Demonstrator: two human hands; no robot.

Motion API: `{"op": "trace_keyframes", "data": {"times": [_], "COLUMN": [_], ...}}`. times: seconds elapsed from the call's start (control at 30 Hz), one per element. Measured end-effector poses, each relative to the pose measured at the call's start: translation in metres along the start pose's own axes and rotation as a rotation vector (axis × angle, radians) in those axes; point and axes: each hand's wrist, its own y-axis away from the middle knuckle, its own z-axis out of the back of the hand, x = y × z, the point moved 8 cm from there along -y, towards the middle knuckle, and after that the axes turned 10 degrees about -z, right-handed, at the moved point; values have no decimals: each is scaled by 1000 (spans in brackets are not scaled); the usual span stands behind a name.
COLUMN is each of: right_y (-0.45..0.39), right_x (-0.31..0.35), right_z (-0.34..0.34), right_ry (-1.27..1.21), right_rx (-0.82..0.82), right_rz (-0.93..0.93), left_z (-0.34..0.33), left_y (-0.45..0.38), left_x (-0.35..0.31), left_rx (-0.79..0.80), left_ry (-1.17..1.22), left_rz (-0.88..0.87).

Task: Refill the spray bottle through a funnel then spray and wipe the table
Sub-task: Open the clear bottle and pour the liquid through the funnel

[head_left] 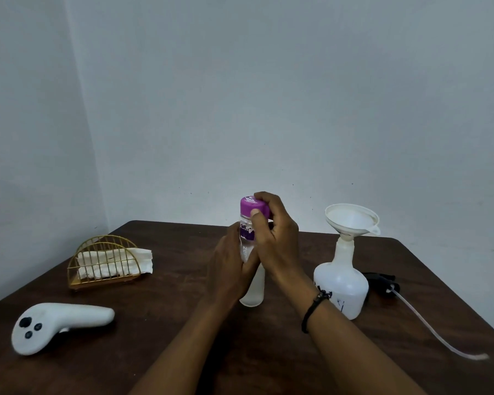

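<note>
A clear water bottle (253,289) with a purple cap (251,207) is held up above the middle of the dark wooden table (183,323). My left hand (231,266) grips the bottle's body. My right hand (271,232) has its fingers curled round the purple cap. To the right stands the white spray bottle (341,283) without its head, a white funnel (352,219) seated in its neck. The black spray head (382,283) lies behind it, its long clear tube (439,332) trailing toward the table's right edge.
A gold wire holder (104,262) with white paper napkins (143,259) stands at the left rear. A white handheld controller (60,323) lies at the front left. Grey walls close in behind and to the left of the table.
</note>
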Motion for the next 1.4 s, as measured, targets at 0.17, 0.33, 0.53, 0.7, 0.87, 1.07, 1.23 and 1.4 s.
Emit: {"op": "trace_keyframes", "data": {"times": [0.17,0.33,0.53,0.7,0.87,1.07,1.23,1.4], "right_y": [-3,-6,-4,-5,-2,-5,-5,-6], "right_x": [0,0,5,12,13,8,8,5], "right_z": [-5,-2,-5,0,-7,2,-4,3], "right_ry": [81,5,207,297,283,138,169,99], "right_rx": [-27,-6,-70,-101,-32,-41,-28,-34], "right_rz": [-28,-108,-54,22,9,-98,-107,-120], "left_z": [-1,1,-4,-3,-3,-2,-3,-5], "left_y": [-1,-1,0,-3,-2,-3,-3,-3], "left_x": [1,1,5,2,2,-1,-3,-4], "left_rx": [7,-13,-8,-3,8,-15,-3,-19], "left_ry": [-16,-9,14,-44,-52,-19,-22,-37], "left_rz": [-21,-5,46,-30,-36,-41,-52,-29]}}
